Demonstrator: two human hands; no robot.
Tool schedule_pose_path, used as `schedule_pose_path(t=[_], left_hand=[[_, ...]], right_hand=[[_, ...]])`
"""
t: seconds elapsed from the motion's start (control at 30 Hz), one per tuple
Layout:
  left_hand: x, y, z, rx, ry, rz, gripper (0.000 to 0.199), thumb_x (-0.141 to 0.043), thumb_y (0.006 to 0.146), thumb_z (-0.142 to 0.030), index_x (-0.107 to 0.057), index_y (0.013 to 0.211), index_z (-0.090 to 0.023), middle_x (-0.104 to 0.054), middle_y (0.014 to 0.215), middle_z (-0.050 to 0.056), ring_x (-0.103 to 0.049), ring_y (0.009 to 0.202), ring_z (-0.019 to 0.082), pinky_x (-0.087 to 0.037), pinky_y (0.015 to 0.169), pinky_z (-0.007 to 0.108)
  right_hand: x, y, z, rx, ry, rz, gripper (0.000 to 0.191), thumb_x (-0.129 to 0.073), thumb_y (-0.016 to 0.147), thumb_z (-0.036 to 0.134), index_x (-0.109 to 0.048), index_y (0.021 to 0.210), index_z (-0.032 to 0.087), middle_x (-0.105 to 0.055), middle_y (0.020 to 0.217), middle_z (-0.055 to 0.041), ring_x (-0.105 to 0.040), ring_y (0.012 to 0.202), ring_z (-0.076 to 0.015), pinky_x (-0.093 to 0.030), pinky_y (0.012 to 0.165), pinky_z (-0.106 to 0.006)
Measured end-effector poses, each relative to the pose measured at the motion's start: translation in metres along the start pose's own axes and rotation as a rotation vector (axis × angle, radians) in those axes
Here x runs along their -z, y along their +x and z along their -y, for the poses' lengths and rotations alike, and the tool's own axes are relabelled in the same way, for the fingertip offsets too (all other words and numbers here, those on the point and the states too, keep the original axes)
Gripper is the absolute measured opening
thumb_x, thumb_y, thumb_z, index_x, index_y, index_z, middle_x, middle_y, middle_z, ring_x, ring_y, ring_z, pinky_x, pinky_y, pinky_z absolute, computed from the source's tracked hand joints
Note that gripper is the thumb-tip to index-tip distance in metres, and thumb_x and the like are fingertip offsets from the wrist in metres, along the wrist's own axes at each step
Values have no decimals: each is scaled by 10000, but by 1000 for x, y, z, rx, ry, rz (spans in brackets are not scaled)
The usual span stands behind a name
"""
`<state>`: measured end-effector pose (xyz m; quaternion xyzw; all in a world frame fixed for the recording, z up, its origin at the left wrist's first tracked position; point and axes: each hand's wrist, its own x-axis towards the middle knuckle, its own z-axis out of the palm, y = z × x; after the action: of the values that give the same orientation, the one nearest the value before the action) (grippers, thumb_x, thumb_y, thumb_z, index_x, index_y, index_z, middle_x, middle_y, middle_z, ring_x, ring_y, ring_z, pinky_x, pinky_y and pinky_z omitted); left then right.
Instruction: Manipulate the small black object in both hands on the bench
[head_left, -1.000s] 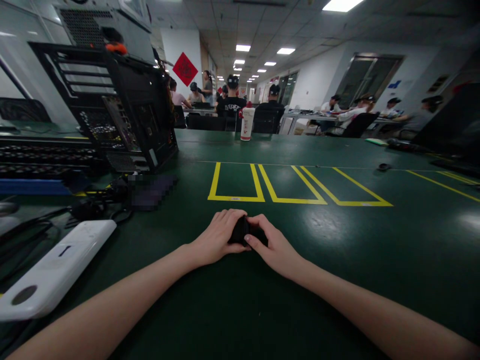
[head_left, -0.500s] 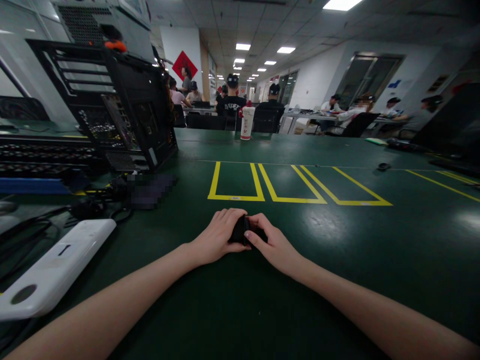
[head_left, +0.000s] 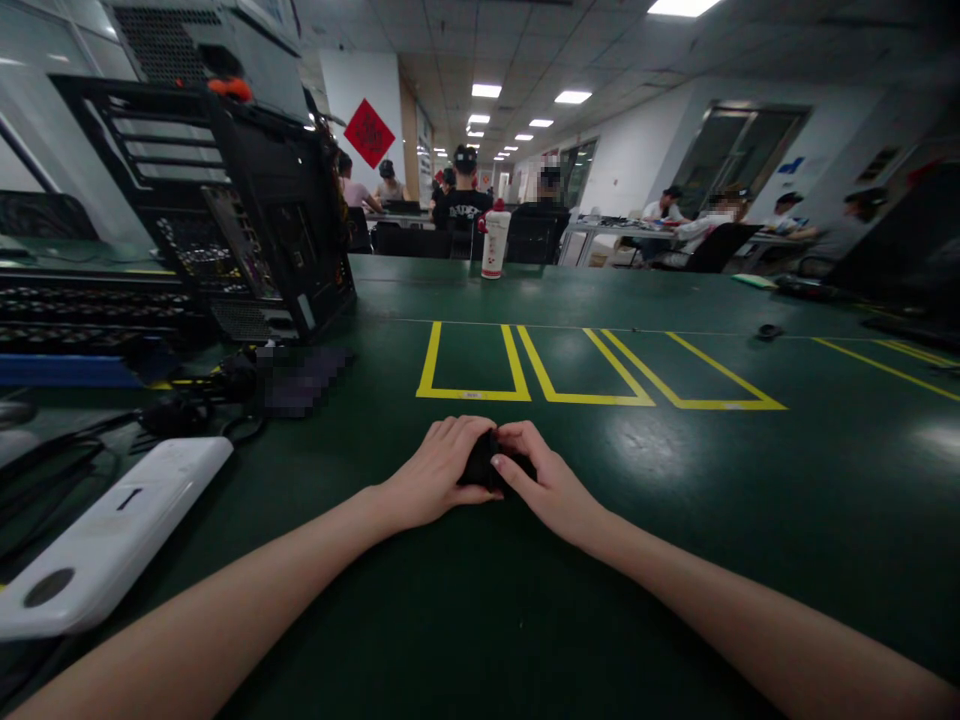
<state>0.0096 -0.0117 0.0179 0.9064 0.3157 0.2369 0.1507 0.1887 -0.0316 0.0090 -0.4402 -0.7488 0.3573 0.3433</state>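
A small black object point(head_left: 480, 463) rests at the tabletop in front of me, mostly covered by my fingers, so its kind is unclear. My left hand point(head_left: 441, 465) wraps round its left side, with the thumb along the near edge and the fingers over the far side. From the right, my right hand point(head_left: 544, 478) grips the same object, its thumb pressing the near face and its fingers bent over the top. Both hands nearly meet at the middle of the green table point(head_left: 420, 620).
Yellow tape outlines point(head_left: 472, 395) lie beyond my hands. At left are a white device point(head_left: 127, 530), cables and an open black computer case point(head_left: 277, 220). A white cup point(head_left: 493, 245) stands at the far edge; several people sit beyond it.
My right thumb and fingers have shifted very slightly to the right on the black object. The left hand stays almost still. A standing person in the background is no longer visible.
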Motion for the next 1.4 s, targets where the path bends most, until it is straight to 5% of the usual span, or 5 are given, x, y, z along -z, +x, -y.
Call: schedule_pose_path(t=[1.1,1.4], left_hand=[[-1,0,2,5,-15,0,551,-609,740,-374,-307,1176,-224,-466,1094,80,-451,1009,246,-363,839,393],[0,0,1,19,-10,19,544,-599,749,-371,-307,1180,-213,-460,1102,84,-449,1004,241,-369,840,390]], right_hand=[[0,-2,-3,73,104,-21,127,-467,835,233,-488,960,228,-516,942,-10,-544,916,-148,-462,841,-349],[1,-2,-2,-26,119,22,232,-475,830,248,-439,1055,207,-514,1065,-43,-530,986,-164,-453,853,-362]])
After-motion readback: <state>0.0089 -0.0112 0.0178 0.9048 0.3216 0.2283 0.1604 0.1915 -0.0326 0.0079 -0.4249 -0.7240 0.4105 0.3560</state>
